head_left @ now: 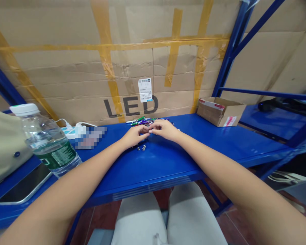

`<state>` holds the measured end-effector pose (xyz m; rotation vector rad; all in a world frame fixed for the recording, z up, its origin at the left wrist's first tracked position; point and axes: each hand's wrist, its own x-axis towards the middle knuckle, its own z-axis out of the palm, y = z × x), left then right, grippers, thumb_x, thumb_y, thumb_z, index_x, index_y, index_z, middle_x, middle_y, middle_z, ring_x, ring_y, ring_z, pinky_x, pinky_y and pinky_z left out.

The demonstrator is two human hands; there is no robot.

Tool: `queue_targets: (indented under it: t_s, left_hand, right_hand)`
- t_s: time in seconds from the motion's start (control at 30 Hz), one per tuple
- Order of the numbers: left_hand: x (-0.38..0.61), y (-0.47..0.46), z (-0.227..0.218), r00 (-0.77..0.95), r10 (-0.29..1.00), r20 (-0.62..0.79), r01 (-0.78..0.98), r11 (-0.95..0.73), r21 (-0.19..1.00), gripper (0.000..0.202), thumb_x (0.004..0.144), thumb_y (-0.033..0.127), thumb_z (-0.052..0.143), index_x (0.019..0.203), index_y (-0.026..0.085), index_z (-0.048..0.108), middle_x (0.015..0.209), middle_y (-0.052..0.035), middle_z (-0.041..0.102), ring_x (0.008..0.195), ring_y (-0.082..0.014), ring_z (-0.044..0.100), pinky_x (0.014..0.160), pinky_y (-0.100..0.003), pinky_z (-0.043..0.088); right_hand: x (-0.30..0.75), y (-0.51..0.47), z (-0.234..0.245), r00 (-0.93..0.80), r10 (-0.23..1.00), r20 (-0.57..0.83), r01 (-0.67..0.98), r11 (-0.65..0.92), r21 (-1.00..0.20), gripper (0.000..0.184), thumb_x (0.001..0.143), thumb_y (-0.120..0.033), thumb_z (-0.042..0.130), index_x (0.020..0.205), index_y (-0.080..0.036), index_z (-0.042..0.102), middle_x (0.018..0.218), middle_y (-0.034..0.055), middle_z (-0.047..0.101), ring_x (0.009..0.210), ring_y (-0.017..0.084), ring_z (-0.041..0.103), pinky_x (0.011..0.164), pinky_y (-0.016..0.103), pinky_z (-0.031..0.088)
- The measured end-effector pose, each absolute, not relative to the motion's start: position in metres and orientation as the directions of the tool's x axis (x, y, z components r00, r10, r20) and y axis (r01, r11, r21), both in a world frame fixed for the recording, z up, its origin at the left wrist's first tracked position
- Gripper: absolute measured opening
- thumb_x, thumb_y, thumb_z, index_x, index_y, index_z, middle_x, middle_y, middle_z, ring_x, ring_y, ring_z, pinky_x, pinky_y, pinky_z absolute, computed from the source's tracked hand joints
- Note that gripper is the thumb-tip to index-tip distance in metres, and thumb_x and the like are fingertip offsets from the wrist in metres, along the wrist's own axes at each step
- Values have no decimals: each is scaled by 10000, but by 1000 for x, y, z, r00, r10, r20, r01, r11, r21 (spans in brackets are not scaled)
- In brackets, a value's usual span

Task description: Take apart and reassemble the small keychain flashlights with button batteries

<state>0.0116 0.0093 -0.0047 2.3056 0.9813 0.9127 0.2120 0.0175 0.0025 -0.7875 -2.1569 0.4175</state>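
My left hand (135, 135) and my right hand (166, 129) meet over the blue table (153, 166), fingertips almost touching. Both have thumb and fingers drawn together in a pinch; whatever sits between them is too small and too hidden to name. Just behind the fingers lies a heap of slim, shiny coloured pieces (142, 119), green, blue, purple and red, partly covered by my hands. A few small silver metal pieces (143, 147) lie on the table in front of my left hand.
On the left stand a water bottle (53, 146), a phone (25, 185), a beige bag (5, 146) and a white power strip (70, 132). An open cardboard box (220, 112) is at the back right. A large taped carton (127, 68) walls off the rear.
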Motion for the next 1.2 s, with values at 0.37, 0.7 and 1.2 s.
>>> queue_targets:
  t_s: [0.37,0.7,1.2]
  left_hand:
    - [11,14,-7,498,770,400,442,-622,646,262,773,368,629,936,165,602,924,-63,707,831,-195,658,759,-337,525]
    - [12,12,-6,459,779,427,547,-627,555,186,783,308,615,902,165,608,889,-46,695,788,-174,641,750,-319,519]
    - [12,12,-8,548,714,436,544,-700,462,144,815,273,594,913,173,629,917,-30,695,809,-157,633,780,-286,504]
  right_hand:
    - [216,19,3,-572,584,576,478,808,-345,198,779,-202,652,970,-170,695,703,-2,606,654,118,533,654,238,390]
    - [233,29,-1,-534,766,359,747,626,-224,146,766,-289,674,821,-161,719,832,56,688,762,169,580,687,257,396]
    - [225,30,-6,-478,712,515,675,672,-303,129,783,-248,618,805,-148,696,755,42,656,678,145,546,633,252,385]
